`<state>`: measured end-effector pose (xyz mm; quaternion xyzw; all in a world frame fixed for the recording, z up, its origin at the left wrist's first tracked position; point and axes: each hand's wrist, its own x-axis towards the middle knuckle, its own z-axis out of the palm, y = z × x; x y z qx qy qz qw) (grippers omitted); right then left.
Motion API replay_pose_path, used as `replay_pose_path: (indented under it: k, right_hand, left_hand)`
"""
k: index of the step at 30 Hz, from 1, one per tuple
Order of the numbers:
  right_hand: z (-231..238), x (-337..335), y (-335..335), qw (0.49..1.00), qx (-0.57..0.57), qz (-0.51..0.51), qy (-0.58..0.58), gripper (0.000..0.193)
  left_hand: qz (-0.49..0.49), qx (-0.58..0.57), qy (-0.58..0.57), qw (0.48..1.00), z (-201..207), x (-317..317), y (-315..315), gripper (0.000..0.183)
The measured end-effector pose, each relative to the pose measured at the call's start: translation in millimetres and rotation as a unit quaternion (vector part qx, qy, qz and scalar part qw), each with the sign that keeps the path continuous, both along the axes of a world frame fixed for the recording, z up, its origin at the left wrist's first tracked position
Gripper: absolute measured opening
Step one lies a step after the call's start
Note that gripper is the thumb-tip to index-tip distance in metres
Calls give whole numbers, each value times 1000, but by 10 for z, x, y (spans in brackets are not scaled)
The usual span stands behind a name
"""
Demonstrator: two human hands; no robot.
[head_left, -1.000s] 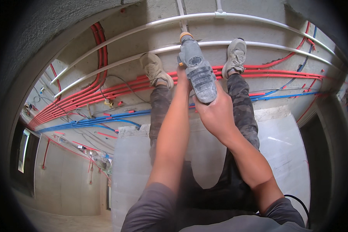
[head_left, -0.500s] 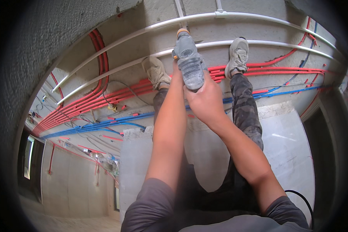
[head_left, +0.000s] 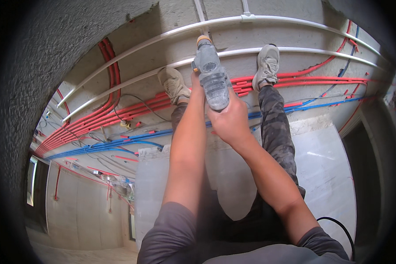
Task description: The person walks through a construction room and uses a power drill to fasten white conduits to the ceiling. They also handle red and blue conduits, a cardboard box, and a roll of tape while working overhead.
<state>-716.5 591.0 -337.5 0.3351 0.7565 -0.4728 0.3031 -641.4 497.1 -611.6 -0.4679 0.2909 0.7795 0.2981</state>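
A dusty grey hammer drill [head_left: 212, 72] with an orange collar at its front points away from me, between my two shoes. My right hand [head_left: 229, 118] is closed round its rear handle. On the drill's left side my left hand [head_left: 198, 84] grips it near the front; the drill's body hides most of those fingers. The drill's nose is by a groove [head_left: 205, 31] in the grey concrete, between two white pipes. Its tip, and whether it touches the concrete, I cannot make out.
The upper white pipe [head_left: 171, 32] and lower white pipe [head_left: 299, 49] run crosswise. Red pipes [head_left: 83, 125] and blue pipes [head_left: 97, 147] pass by my shoes [head_left: 268, 64]. A pale board [head_left: 323, 176] lies nearer me. A rough wall [head_left: 70, 39] curves at left; a black cable [head_left: 345, 226] hangs at right.
The whole view has shifted slightly, so the drill and both hands sit a little lower and further left in the picture. Both hands keep their hold on the drill.
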Motion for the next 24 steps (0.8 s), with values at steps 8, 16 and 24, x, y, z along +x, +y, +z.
replay_pose_path:
  k: [8, 16, 24]
  right_hand:
    - [-49, -19, 26, 1000, 8, -3, 26, 33]
    - [-153, -186, 99, 1000, 21, 3, 2, 25]
    - [-47, -255, 66, 999, 16, 21, -18, 24]
  left_hand:
    - [-3, 27, -25, 999, -1, 100, -108, 42]
    - [37, 89, -50, 994, 382, -322, 36, 37]
    - [33, 80, -21, 996, 300, -183, 21, 26]
